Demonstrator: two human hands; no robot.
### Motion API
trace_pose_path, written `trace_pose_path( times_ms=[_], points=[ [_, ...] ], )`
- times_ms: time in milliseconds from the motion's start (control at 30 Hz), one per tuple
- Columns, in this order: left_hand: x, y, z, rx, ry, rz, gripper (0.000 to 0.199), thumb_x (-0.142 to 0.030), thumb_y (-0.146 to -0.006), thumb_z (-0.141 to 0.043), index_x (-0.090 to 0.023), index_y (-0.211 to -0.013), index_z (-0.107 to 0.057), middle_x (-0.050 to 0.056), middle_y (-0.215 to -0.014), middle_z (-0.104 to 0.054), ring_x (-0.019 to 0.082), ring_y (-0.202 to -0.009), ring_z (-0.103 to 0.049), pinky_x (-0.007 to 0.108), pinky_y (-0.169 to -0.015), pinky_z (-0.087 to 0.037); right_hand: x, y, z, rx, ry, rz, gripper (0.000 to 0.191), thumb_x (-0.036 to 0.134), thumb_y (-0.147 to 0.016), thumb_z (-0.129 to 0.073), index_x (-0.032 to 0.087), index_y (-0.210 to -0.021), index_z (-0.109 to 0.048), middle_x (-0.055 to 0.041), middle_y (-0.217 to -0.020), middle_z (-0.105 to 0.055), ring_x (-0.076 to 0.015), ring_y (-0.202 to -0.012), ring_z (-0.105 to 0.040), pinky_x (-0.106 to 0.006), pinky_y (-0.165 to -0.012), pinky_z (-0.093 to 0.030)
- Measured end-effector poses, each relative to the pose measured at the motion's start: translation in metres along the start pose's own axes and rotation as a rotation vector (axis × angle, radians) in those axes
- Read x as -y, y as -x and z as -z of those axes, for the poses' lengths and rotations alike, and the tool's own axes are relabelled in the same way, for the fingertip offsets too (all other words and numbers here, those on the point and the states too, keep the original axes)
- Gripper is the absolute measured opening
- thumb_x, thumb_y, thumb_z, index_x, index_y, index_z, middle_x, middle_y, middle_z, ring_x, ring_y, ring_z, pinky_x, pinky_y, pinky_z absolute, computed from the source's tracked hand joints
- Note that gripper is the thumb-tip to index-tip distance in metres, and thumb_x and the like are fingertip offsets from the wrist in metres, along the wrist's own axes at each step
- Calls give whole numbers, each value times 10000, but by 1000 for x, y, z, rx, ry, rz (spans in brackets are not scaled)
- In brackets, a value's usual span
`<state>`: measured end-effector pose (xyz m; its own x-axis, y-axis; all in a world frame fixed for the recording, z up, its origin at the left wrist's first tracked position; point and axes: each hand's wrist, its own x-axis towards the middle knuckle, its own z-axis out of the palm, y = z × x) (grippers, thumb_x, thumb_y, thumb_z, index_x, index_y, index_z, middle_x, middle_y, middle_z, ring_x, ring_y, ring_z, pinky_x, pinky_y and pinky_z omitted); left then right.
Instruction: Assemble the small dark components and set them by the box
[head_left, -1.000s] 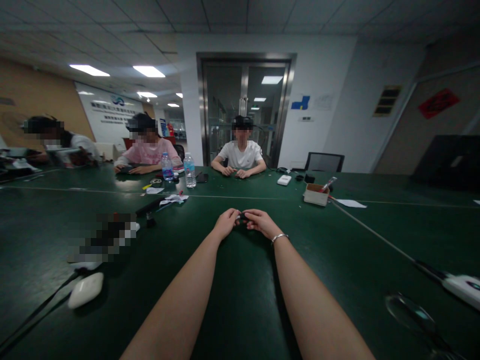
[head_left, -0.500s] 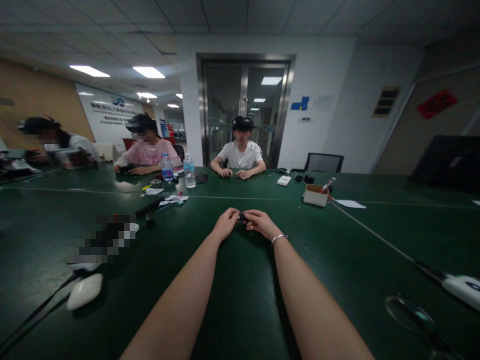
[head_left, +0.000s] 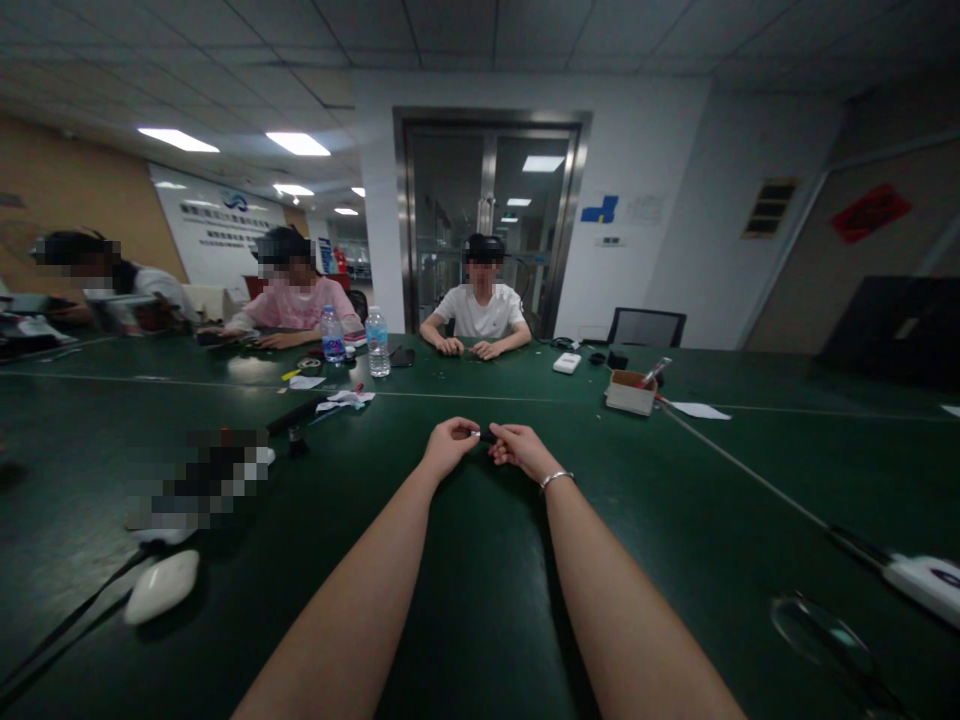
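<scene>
Out in front of me, just above or resting on the green tabletop (head_left: 480, 560), both my hands meet at a small black object (head_left: 487, 437) with a silvery end; it is too small for me to tell its kind. My left hand (head_left: 448, 448) pinches the silvery end between thumb and fingers. From the other side, my right hand (head_left: 527, 452) grips the black part, its fingers curled in. A silver bracelet (head_left: 557, 481) circles my right wrist.
To the left lie a white rounded case (head_left: 162, 587) and a blurred-out device. Water bottles (head_left: 378, 342) stand farther back. A small cardboard box (head_left: 631, 393) sits right of centre, glasses (head_left: 821, 630) at lower right. Several people sit across the table, one in a white shirt (head_left: 484, 312).
My hands have drawn slightly apart, and more of the small black object shows between them. The hands of the person in pink have shifted left.
</scene>
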<state>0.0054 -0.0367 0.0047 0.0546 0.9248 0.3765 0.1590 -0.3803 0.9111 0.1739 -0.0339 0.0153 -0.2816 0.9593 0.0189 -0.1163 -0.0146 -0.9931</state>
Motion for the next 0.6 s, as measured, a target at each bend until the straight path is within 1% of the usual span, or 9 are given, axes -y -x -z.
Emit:
trace_pose_path(
  times_ms=[167,267,367,433,500,533,600],
  points=[
    [-4,2,0,-6,6,17,184,-170,-642,-684,-125,-819,-657,76,-827,-687,163,-744,-637,309,-755,-499,2,3,-1,-1,-2,-10,218,293,-841,-600,109,-731,-561,-28,-515,-597,-71,-404,-543,-167,-434,-501],
    [-7,2,0,-21,33,30,188,-175,-630,-696,-124,-806,-658,74,-819,-688,167,-747,-639,311,-758,-498,4,3,-1,10,-24,-11,134,238,-833,-606,111,-876,-591,-27,-579,-625,-72,-428,-563,-179,-464,-521],
    [-7,2,1,-22,73,31,203,-205,-624,-707,-127,-804,-659,70,-824,-688,171,-770,-639,305,-758,-499,5,3,0,5,-44,-9,247,213,-799,-640,150,-1027,-569,-33,-720,-665,-79,-464,-593,-209,-494,-549],
    [-7,1,1,-19,87,40,221,-223,-617,-715,-130,-809,-660,70,-829,-687,173,-776,-637,301,-750,-499,5,3,-1,5,-39,-16,239,259,-816,-620,148,-1017,-557,-36,-701,-659,-85,-459,-591,-216,-485,-550],
    [-6,1,1,-18,90,55,227,-225,-612,-719,-130,-809,-660,71,-825,-687,172,-769,-636,302,-744,-498,6,4,-1,5,-14,-24,201,299,-848,-572,129,-953,-556,-31,-611,-630,-86,-428,-568,-205,-446,-531],
    [-6,1,1,-17,90,61,225,-224,-611,-719,-131,-807,-660,71,-820,-688,172,-763,-636,303,-741,-498,6,4,-1,6,-5,-23,181,289,-853,-562,128,-935,-555,-23,-586,-615,-83,-416,-559,-199,-433,-523],
    [-5,1,1,-13,87,62,223,-227,-612,-720,-133,-806,-661,69,-809,-688,172,-756,-635,306,-736,-499,7,5,-2,9,-11,-4,149,213,-823,-587,151,-954,-550,-1,-618,-613,-77,-419,-564,-200,-435,-525]
  ],
)
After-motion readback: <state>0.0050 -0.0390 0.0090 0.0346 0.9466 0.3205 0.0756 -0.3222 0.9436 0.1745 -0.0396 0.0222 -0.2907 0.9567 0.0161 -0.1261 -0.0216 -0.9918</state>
